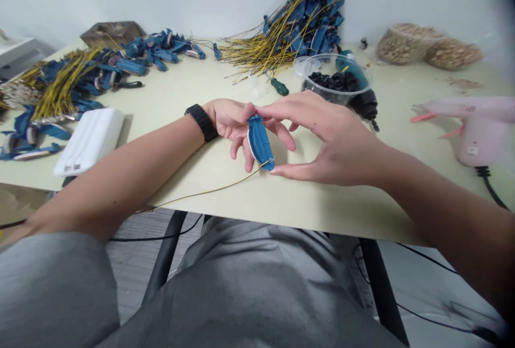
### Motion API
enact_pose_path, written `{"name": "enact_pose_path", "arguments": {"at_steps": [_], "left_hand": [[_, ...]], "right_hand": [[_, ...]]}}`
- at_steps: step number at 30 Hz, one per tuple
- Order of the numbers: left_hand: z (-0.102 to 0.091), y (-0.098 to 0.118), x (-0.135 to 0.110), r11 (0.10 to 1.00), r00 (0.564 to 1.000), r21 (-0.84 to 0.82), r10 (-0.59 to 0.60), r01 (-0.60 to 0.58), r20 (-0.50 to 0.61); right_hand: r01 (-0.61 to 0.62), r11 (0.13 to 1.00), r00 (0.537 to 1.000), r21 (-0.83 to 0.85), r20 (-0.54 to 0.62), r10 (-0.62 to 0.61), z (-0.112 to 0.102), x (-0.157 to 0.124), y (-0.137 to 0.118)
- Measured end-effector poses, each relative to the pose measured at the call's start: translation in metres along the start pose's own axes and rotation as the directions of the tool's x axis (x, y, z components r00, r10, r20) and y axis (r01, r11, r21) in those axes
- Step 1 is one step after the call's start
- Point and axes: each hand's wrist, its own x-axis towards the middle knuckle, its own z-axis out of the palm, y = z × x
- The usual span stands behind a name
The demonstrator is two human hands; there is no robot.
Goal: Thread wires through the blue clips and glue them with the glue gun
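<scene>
A blue curved plastic part (260,141) with a pale strip along one edge is held upright above the table's front. My left hand (233,123) grips its upper end near the thumb, with the lower fingers loosely spread behind it. My right hand (325,136) spans the part's length, index finger at the top end and thumb at the bottom end. A thin yellow and black wire (213,191) leaves the part's lower end and runs left toward the table edge. The far face of the part is hidden.
Heaps of similar blue parts with yellow wires (281,31) lie at the back and left. Around stand a white power bank (90,141), a tub of black pieces (336,82), a dark-green screwdriver (279,87), a power drill (364,101), a pink glue gun (470,125) and bags of tan pieces (406,43).
</scene>
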Motion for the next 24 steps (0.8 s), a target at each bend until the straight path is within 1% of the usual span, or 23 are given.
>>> {"name": "enact_pose_path", "arguments": {"at_steps": [2, 4, 8, 11, 13, 14, 15, 16, 18, 19, 20, 21, 22, 24], "left_hand": [[0.0, 0.005, -0.005, 0.999, 0.997, 0.04, 0.018, -0.015, -0.08], [0.0, 0.011, -0.01, 0.995, 0.983, 0.098, 0.053, -0.036, -0.177], [0.0, 0.021, -0.016, 0.978, 0.923, 0.204, 0.121, -0.048, -0.365], [-0.001, 0.027, -0.013, 0.952, 0.881, 0.301, 0.185, -0.051, -0.436], [0.0, 0.033, -0.012, 0.927, 0.855, 0.373, 0.214, -0.026, -0.473], [0.001, 0.037, -0.011, 0.912, 0.834, 0.41, 0.232, -0.007, -0.501], [0.002, 0.04, -0.011, 0.895, 0.804, 0.446, 0.257, 0.012, -0.536], [0.005, 0.044, -0.011, 0.877, 0.765, 0.48, 0.288, 0.031, -0.576], [0.01, 0.051, -0.01, 0.837, 0.67, 0.545, 0.379, 0.045, -0.638], [0.013, 0.054, -0.008, 0.815, 0.631, 0.578, 0.429, 0.039, -0.646], [0.016, 0.056, -0.007, 0.79, 0.61, 0.612, 0.472, 0.027, -0.636], [0.019, 0.056, -0.005, 0.765, 0.606, 0.644, 0.506, 0.013, -0.614], [0.021, 0.056, -0.003, 0.739, 0.617, 0.674, 0.529, 0.002, -0.583], [0.024, 0.052, 0.002, 0.692, 0.665, 0.722, 0.54, 0.0, -0.516]], "right_hand": [[0.016, 1.0, 1.0, -0.007, 0.0, -0.016, 0.001, 0.0, -0.001], [0.01, 1.0, 1.0, -0.025, 0.003, -0.01, 0.0, 0.001, -0.001], [-0.044, 0.996, 0.999, -0.076, 0.01, 0.045, -0.006, 0.001, -0.002], [-0.089, 0.992, 0.995, -0.093, 0.025, 0.092, -0.011, -0.002, 0.003], [-0.124, 0.987, 0.991, -0.106, 0.041, 0.129, -0.012, -0.005, 0.01], [-0.149, 0.982, 0.987, -0.119, 0.047, 0.155, -0.011, -0.007, 0.015], [-0.18, 0.974, 0.981, -0.136, 0.051, 0.188, -0.011, -0.009, 0.02], [-0.214, 0.964, 0.973, -0.156, 0.051, 0.224, -0.01, -0.011, 0.024], [-0.276, 0.941, 0.955, -0.194, 0.05, 0.291, -0.009, -0.015, 0.033], [-0.301, 0.93, 0.947, -0.212, 0.049, 0.318, -0.009, -0.016, 0.036], [-0.322, 0.919, 0.938, -0.228, 0.05, 0.342, -0.009, -0.017, 0.038], [-0.342, 0.908, 0.93, -0.242, 0.052, 0.364, -0.009, -0.018, 0.04], [-0.361, 0.898, 0.921, -0.252, 0.055, 0.386, -0.008, -0.018, 0.041], [-0.396, 0.881, 0.904, -0.258, 0.062, 0.424, -0.008, -0.017, 0.042]]}}
